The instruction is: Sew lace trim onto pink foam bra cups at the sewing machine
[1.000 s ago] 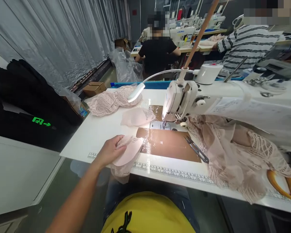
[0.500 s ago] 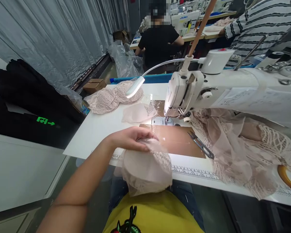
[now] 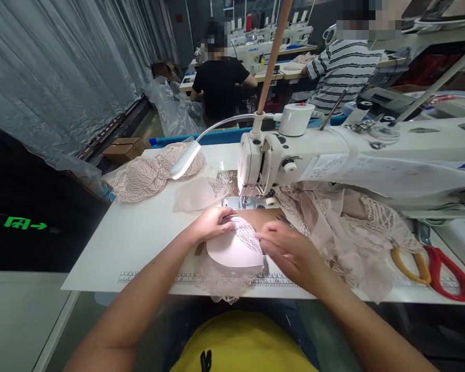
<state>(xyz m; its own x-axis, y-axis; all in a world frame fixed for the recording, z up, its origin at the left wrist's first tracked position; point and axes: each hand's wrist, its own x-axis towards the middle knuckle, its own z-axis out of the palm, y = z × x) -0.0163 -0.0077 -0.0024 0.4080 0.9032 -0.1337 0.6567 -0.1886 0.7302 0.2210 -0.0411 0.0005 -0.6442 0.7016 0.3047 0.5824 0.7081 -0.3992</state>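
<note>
A pale pink lace fabric piece (image 3: 232, 252) with a smooth white panel lies over the front edge of the sewing table (image 3: 101, 258), its lower lace hanging past the edge. My left hand (image 3: 211, 226) pinches its upper left side, just in front of the presser foot (image 3: 244, 202). At its right lace edge, the fingertips of my right hand (image 3: 289, 250) are pressed together on the fabric. The sewing machine (image 3: 251, 160) stands directly behind both hands. Thread snips (image 3: 284, 221) lie partly hidden behind my right hand on a brown plate (image 3: 261, 217).
Lace cups (image 3: 143, 178) and a sheer fabric piece (image 3: 197, 195) lie left of the needle. To the right are heaped lace fabric (image 3: 344, 232) and scissors (image 3: 449, 274) with red and yellow handles. A lamp (image 3: 186, 160) hangs over the table. Two people sit beyond.
My right hand has come into view and taken the lace edge. My left hand has brought the fabric piece up onto the table, closer to the needle. The view has shifted right.
</note>
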